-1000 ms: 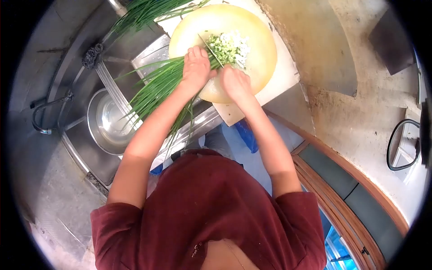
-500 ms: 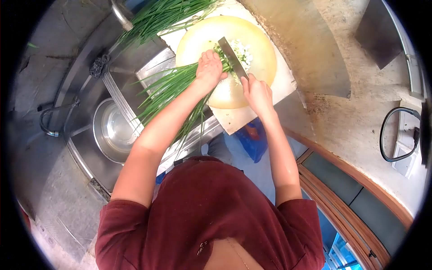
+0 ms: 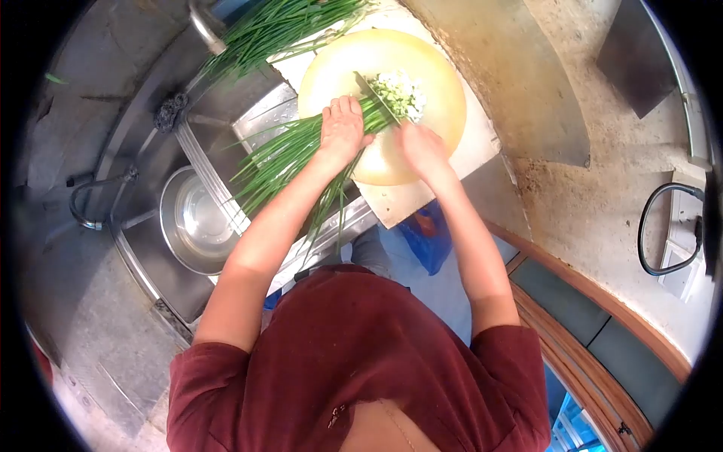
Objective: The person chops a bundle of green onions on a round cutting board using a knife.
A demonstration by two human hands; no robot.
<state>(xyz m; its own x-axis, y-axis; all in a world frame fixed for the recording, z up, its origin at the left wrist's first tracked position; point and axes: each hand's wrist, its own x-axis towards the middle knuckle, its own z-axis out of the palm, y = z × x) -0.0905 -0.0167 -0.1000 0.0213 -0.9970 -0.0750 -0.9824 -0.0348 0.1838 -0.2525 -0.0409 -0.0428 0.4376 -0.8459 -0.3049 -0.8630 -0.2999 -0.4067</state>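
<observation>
A bunch of green onions (image 3: 290, 151) lies across the round cutting board (image 3: 324, 71), its long leaves trailing left over the sink. My left hand (image 3: 344, 132) is closed over the bunch and presses it down on the board's left side. In my right hand (image 3: 422, 147) is the handle of a knife, wrapped by my fingers. The knife blade (image 3: 379, 98) stands nearly edge-on at the cut end of the bunch, right of my left hand. Chopped green onion (image 3: 403, 90), white and pale green, is heaped just beyond the blade.
More green onions (image 3: 279, 30) lie at the back beside the faucet (image 3: 207, 30). A metal bowl (image 3: 169, 226) sits in the left sink basin, with a dark scrubber (image 3: 170, 113) on the sink edge. A blue bag (image 3: 428, 248) hangs below the board.
The knife has turned from showing its broad side to nearly edge-on. My left hand has shifted slightly left and down along the bunch, and more chopped pieces show beside the blade.
</observation>
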